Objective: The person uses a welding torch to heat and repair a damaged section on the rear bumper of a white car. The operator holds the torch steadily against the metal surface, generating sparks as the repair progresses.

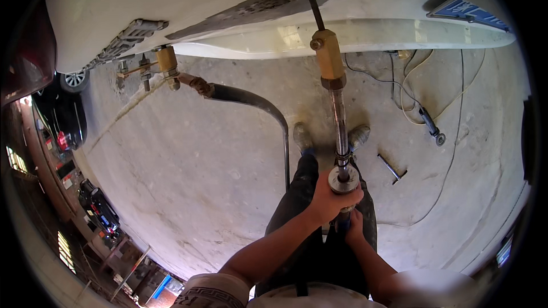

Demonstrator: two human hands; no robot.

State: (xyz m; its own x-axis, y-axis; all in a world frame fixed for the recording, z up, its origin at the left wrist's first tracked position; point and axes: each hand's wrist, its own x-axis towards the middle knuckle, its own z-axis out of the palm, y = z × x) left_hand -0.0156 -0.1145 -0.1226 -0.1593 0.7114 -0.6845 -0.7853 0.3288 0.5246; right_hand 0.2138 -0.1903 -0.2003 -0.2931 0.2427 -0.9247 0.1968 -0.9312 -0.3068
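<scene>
A slide hammer dent puller runs from my hands up to a white car panel. Its thin tip meets the dark, sanded patch on that panel, and a brass block sits behind the tip. My left hand is wrapped round the round steel sliding weight. Just below it, my right hand closes on the blue handle end, partly hidden. To the left, a brass clamp with bolts hangs under a row of metal links, joined to a thick black cable.
On the concrete floor to the right lie a corded grinder-like tool, loose cables and a T-handle wrench. My shoes stand under the puller. A dark car is at the far left, with shop equipment below it.
</scene>
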